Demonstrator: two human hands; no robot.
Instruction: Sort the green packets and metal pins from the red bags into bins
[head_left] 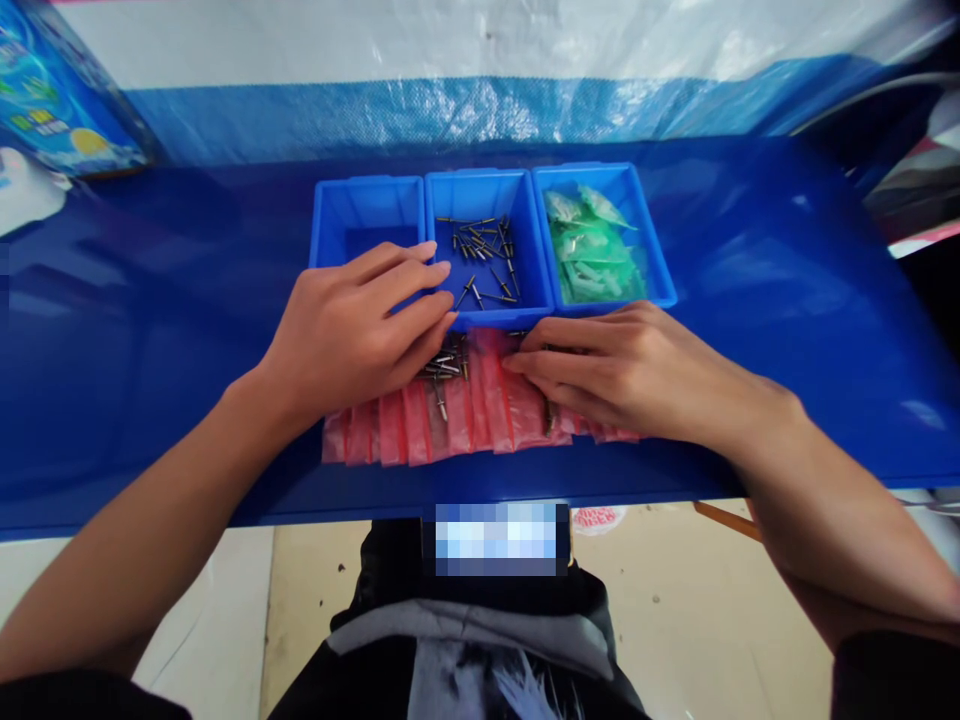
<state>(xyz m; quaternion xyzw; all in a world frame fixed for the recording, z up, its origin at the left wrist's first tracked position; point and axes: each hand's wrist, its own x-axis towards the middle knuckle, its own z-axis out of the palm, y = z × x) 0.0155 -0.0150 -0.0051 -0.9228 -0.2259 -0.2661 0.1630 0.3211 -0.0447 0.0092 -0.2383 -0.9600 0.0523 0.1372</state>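
Note:
My left hand [367, 325] is palm down with its fingers stretched over the front rim of the left and middle bins; its thumb is hidden. Loose pop rivets [444, 362] lie beside and partly beneath its fingers, on a row of overlapping pink plastic bags [394, 430]. My right hand [611, 365] has its fingers pressed together, the tips at the raised, slightly blurred top of a pink plastic bag [493, 375] in the middle of the row. A few rivets show under this hand. More pop rivets [480, 240] are scattered in the middle blue bin [491, 317].
The right blue bin [660, 270] holds green plastic bags [596, 245]. A left blue bin [367, 205] stands beside the middle one. All sit on a blue table [765, 300]. A printed blue package [67, 100] is at the back left, before a striped sheet [360, 110].

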